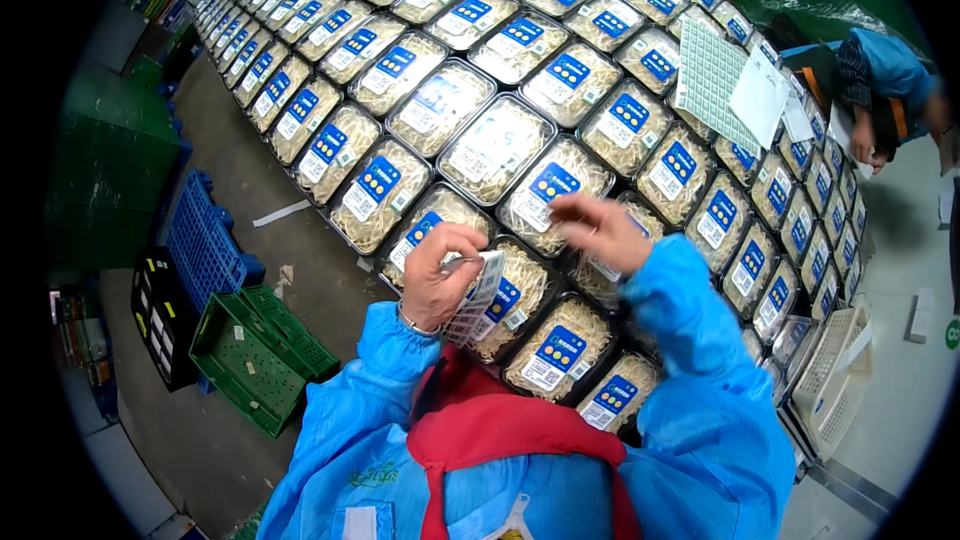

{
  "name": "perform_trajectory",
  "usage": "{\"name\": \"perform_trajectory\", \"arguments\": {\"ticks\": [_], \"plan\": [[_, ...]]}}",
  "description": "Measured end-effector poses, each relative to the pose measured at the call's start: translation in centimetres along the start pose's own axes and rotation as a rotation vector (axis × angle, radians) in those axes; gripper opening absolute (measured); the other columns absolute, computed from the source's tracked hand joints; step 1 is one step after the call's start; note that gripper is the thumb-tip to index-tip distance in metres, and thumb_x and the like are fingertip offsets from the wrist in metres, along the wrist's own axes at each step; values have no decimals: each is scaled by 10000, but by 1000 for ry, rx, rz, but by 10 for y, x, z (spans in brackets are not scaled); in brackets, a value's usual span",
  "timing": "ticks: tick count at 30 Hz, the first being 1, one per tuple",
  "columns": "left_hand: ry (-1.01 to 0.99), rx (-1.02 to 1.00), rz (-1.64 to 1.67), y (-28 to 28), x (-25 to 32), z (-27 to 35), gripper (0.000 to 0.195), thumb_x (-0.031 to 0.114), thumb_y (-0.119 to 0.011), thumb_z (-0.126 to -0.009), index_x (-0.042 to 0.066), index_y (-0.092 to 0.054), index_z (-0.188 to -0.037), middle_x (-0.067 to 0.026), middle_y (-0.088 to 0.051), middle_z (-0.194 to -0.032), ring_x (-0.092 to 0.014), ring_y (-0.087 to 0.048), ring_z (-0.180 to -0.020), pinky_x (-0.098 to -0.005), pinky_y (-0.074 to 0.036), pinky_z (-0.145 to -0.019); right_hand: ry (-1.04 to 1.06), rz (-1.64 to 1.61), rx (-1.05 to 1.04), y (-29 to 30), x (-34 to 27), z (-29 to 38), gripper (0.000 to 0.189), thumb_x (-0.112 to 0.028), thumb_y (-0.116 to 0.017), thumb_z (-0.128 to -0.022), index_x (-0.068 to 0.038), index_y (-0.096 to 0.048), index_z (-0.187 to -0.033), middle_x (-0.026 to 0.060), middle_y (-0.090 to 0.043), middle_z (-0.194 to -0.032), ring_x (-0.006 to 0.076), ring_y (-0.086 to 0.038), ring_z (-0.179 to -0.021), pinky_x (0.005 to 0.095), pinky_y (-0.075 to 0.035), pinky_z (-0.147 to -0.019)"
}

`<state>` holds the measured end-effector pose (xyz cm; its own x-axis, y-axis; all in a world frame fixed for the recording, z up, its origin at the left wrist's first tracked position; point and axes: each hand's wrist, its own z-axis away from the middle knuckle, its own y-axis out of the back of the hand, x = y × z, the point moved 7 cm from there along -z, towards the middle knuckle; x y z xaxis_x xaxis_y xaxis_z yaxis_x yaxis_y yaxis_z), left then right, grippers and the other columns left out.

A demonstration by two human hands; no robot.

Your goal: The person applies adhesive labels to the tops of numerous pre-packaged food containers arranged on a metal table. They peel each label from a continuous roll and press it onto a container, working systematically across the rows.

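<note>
Rows of clear-lidded plastic trays of bean sprouts point(371, 187), each bearing a blue and white label, cover the surface before me. My left hand point(441, 277) pinches a folded sheet of small printed stickers point(478, 300) over a near tray. Just to the right, my right hand point(604, 231) hovers slightly blurred above the trays, fingers bent and thumb near the index finger; whether a sticker is between them cannot be told. Small square stickers sit on many lids beside the large labels.
A sticker sheet point(709, 75) and white papers point(759, 101) lie on trays at right, near a co-worker's hands point(866, 146). Green crates point(251, 360) and a blue plastic pallet point(199, 240) stand on the floor at left. A cream basket point(832, 382) is at right.
</note>
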<state>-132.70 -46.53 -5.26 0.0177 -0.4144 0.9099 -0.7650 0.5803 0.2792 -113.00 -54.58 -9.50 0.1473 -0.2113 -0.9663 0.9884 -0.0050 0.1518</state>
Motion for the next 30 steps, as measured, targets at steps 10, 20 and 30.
{"name": "perform_trajectory", "arguments": {"ticks": [10,20,30], "plan": [[17,-94,-31,-37,14,-6,94,-61,-612,-727,9,-590,-787,-74,-565,-714,-168,-558,-657,-263,-435,-603,182,-117,246,-34,-27,45,71,-44,-595,-831,-20,-553,-884,-1,-537,-784,71,-509,-741,234,-427,-660],[93,-112,-59,-34,14,9,130,-96,-526,-724,2,-559,-803,-57,-560,-756,-132,-529,-706,-254,-421,-651,-271,854,138,232,87,63,119,-51,-556,-726,-18,-468,-800,156,-520,-707,301,-521,-663,410,-410,-597],[-84,-132,-115,-40,39,3,240,-117,-518,-651,11,-595,-839,-104,-604,-808,-230,-589,-753,-304,-462,-702,-309,1129,396,239,110,43,228,-51,-507,-764,15,-457,-977,252,-547,-922,434,-535,-889,503,-424,-709]]}}
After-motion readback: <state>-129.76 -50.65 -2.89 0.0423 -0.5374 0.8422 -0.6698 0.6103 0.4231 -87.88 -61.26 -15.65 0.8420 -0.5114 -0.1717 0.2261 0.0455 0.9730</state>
